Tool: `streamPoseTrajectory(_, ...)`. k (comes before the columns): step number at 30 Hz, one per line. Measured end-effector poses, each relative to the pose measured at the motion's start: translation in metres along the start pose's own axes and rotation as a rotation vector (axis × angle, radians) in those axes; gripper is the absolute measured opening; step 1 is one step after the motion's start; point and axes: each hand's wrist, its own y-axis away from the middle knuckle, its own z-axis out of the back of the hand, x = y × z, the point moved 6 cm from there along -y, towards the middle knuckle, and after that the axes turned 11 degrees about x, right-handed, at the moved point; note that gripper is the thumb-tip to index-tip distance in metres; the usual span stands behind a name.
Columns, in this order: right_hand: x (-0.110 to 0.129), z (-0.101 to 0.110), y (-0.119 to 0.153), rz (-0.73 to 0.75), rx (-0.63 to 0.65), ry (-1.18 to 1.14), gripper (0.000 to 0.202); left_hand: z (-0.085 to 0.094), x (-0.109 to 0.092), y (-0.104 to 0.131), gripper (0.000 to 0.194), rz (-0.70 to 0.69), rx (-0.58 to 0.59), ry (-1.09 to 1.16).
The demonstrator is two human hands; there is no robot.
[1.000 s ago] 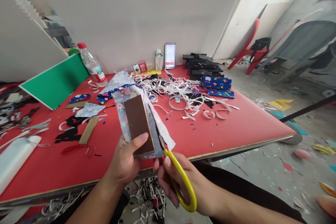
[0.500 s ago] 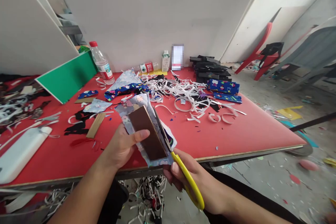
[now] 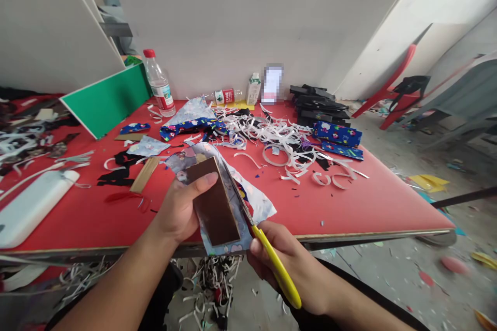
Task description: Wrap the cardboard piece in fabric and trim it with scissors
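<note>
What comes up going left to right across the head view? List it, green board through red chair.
Green board → upright bottle with red cap → brown board → yellow-handled scissors → stack of black pieces → red chair.

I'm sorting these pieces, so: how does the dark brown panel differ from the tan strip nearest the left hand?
The dark brown panel is wider; the tan strip is narrower and paler. The left hand holds the panel against patterned fabric; the strip lies on the red table. Both are flat and roughly rectangular.

White strips [image 3: 272, 134] litter the red table [image 3: 330, 207]
</note>
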Motion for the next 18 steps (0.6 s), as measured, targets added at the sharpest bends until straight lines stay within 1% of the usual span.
streamPoseTrajectory(3,-0.01,0.002,0.0,-0.056,-0.008,-0.016,0.069,0.0,0.001,0.001,0.021,0.009,-0.001,-0.027)
streamPoseTrajectory(5,-0.011,0.002,0.001,-0.073,0.003,-0.016,0.07,-0.002,0.002,0.003,0.019,0.032,0.041,-0.035)
streamPoseTrajectory(9,0.004,-0.001,0.006,-0.011,0.043,0.026,0.067,-0.009,0.004,0.007,0.019,0.106,0.164,-0.023)
streamPoseTrajectory(13,0.014,-0.004,0.007,0.02,0.071,0.026,0.065,-0.011,0.006,0.008,0.022,0.124,0.205,-0.059)
streamPoseTrajectory(14,0.014,-0.003,0.007,0.018,0.072,0.026,0.065,-0.012,0.007,0.008,0.023,0.12,0.204,-0.069)
streamPoseTrajectory(16,0.011,-0.003,0.006,0.014,0.074,0.025,0.066,-0.011,0.006,0.005,0.025,0.093,0.165,-0.086)
streamPoseTrajectory(18,0.008,-0.001,0.005,0.015,0.076,0.027,0.065,-0.008,0.001,0.002,0.026,0.026,0.077,-0.101)
